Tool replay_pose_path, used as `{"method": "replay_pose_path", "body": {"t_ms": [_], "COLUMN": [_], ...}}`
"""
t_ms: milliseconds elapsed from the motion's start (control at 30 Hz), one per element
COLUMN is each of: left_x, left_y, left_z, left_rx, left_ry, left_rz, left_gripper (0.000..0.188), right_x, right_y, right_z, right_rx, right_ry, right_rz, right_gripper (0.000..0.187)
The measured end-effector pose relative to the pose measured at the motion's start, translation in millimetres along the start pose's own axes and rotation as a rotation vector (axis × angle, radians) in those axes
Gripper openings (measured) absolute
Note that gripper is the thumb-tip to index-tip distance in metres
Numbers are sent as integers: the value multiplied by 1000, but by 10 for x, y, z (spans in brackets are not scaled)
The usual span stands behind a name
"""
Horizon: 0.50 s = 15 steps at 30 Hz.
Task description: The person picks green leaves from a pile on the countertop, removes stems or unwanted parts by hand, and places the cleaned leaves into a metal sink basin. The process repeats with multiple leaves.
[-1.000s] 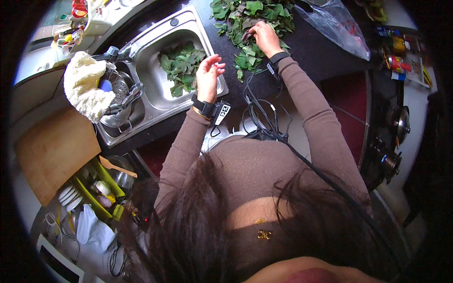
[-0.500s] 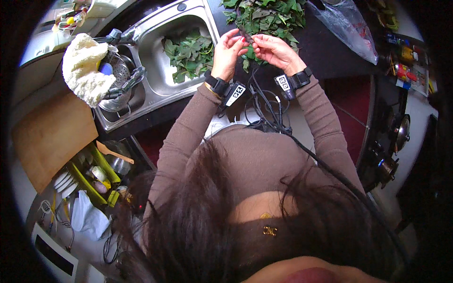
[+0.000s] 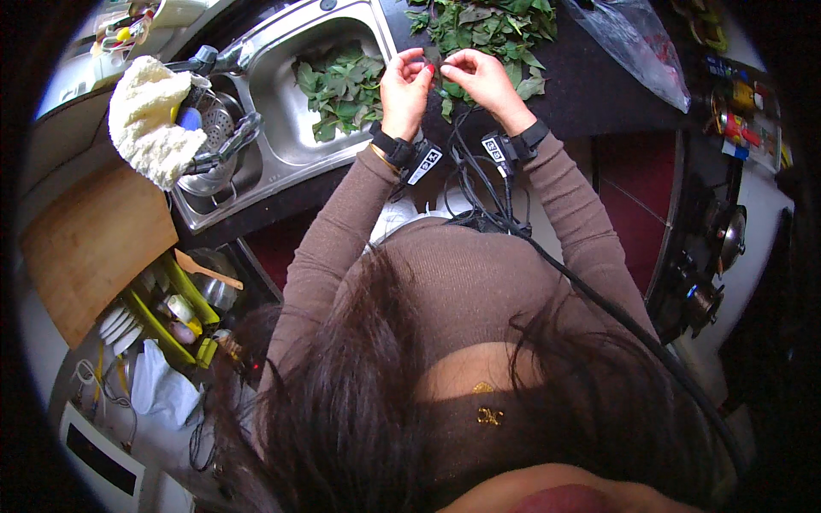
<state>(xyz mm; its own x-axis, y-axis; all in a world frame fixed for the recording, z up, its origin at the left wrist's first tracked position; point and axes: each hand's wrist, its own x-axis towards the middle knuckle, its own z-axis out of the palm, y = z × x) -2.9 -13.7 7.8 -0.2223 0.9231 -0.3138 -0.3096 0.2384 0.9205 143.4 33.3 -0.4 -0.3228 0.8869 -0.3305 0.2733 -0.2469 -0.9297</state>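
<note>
My left hand (image 3: 404, 92) is closed in a pinch beside the near-right rim of the sink. It holds a thin, dark leaf stem (image 3: 434, 65), which is small and partly hidden by the fingers. Just to the right, my right hand (image 3: 486, 84) pinches thumb to forefinger at the same stem. Both hands hover over the dark counter, at the near edge of a heap of green leaves (image 3: 487, 32). More green leaves (image 3: 346, 90) lie in the basin of the steel sink (image 3: 274, 103) to the left.
A clear plastic bag (image 3: 637, 56) lies right of the heap. Left of the basin stand a metal strainer (image 3: 218, 128) and a cream cloth (image 3: 145, 120) near the faucet. A wooden board (image 3: 98, 248) leans at far left. Black cables (image 3: 479, 188) hang below my wrists.
My hands have come slightly lower and moved a little apart from each other at the fingertips. The dark leafy piece between them shows less now.
</note>
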Motion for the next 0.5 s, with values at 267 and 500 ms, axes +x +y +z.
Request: {"method": "replay_pose_path", "body": {"t_ms": [267, 500], "left_x": [-13, -19], "left_y": [-6, 31], "left_z": [-60, -27], "left_rx": [19, -88], "left_ry": [-113, -49], "left_rz": [27, -38], "left_gripper": [44, 22], "right_x": [-73, -65], "right_y": [-47, -65], "right_z": [-118, -85], "right_rx": [463, 506], "right_ry": [-51, -53], "right_rz": [250, 199], "right_gripper": [20, 19]}}
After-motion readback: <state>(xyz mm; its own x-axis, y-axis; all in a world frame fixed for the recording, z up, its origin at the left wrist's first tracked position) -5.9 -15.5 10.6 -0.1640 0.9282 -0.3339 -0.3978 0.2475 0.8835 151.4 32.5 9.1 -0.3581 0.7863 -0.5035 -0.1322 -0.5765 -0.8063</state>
